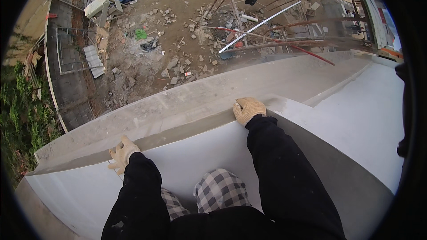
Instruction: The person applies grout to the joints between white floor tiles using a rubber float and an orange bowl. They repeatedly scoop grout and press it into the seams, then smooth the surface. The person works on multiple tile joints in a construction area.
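Both hands wear cream knitted work gloves. In front of me runs a low wall with a smooth white inner face [191,144] and a grey cement ledge [182,128] along its top. My left hand [122,154] lies over the wall's edge on the left, fingers apart, beside a thin pale strip [116,170] on the white face. Farther right, my right hand [249,110] rests on the ledge near the corner, its fingers curled closed. What those fingers hold, if anything, is hidden.
Past the ledge a wide concrete slab [169,102] slopes outward. Far below lies rubble-strewn ground [173,53] with rusty scaffold poles [235,9] and a long white bar [260,27]. A white surface [356,102] spreads at right; green plants [29,111] grow at left.
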`<state>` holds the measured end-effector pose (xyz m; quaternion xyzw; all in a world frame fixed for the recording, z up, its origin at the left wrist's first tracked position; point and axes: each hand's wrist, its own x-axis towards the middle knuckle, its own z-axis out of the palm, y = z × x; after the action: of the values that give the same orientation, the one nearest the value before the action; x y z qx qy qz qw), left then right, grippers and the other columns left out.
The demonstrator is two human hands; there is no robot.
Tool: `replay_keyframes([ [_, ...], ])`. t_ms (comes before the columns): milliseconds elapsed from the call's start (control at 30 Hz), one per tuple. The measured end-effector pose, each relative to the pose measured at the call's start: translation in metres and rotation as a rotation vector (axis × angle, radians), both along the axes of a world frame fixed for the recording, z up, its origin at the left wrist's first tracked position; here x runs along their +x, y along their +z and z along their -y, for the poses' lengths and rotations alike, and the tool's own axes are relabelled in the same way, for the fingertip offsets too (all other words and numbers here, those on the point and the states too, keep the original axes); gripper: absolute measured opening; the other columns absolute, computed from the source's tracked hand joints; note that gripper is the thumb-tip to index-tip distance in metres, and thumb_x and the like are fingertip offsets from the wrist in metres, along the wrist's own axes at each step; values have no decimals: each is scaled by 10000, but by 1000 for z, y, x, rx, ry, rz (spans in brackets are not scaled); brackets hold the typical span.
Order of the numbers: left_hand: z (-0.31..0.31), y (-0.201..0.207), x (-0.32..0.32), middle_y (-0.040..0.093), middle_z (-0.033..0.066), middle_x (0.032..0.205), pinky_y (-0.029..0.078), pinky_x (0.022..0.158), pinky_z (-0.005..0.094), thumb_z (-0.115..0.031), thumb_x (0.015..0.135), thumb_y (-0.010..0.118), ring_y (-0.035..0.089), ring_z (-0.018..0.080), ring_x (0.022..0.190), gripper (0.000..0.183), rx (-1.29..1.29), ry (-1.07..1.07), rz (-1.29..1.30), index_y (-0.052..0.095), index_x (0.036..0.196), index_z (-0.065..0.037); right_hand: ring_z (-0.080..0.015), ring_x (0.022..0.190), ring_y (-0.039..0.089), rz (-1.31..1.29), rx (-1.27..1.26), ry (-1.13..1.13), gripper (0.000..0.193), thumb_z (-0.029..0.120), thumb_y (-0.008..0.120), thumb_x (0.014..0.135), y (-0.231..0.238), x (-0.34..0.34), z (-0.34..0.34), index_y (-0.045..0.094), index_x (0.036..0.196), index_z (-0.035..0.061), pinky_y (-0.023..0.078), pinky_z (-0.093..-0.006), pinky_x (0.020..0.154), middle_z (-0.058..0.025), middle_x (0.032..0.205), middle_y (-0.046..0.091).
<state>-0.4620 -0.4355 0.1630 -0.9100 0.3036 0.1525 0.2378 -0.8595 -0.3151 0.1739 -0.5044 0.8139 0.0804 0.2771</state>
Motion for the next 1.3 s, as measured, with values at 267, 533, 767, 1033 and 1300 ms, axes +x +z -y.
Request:
replay_keyframes([
  [267, -1, 5, -4, 441, 35, 1569, 4, 1199, 602, -637, 955, 406, 182, 269, 1533, 628, -26, -19, 16, 676, 1310, -196, -335, 1109, 631, 27, 62, 5, 384, 373, 487, 961, 0, 0, 2, 719, 1095, 98, 481, -466, 985, -141, 1130, 711],
  [533, 2, -12, 7, 502, -55, 1533, 11, 1167, 655, -692, 958, 327, 284, 171, 1508, 679, 118, -182, 67, 628, 1372, -245, -324, 1161, 623, 85, 116, -72, 433, 386, 481, 955, 8, -4, 4, 713, 1167, 89, 472, -453, 1017, -142, 1192, 698],
  [767, -2, -18, 18, 535, 25, 1506, -8, 1179, 629, -691, 958, 330, 323, 123, 1490, 698, 85, -181, 70, 597, 1394, -215, -323, 1106, 646, 92, 78, -79, 410, 390, 495, 949, 12, -2, 5, 704, 1140, 93, 500, -466, 954, -133, 1116, 715],
  [1033, 1, -25, 9, 401, 82, 1600, 43, 1171, 651, -710, 917, 406, 215, 254, 1536, 724, 11, -128, 364, 533, 1457, -245, -323, 1100, 648, 89, 42, -76, 403, 378, 507, 946, 6, -2, 2, 705, 1137, 84, 501, -467, 955, -135, 1143, 708],
  [1300, 3, 9, -7, 531, 2, 1504, 115, 1148, 687, -658, 952, 417, 190, 267, 1540, 579, 48, -174, -15, 666, 1308, -275, -312, 1153, 623, 20, -6, -31, 382, 360, 498, 950, 3, 0, -1, 708, 1108, 85, 487, -451, 994, -141, 1251, 651],
])
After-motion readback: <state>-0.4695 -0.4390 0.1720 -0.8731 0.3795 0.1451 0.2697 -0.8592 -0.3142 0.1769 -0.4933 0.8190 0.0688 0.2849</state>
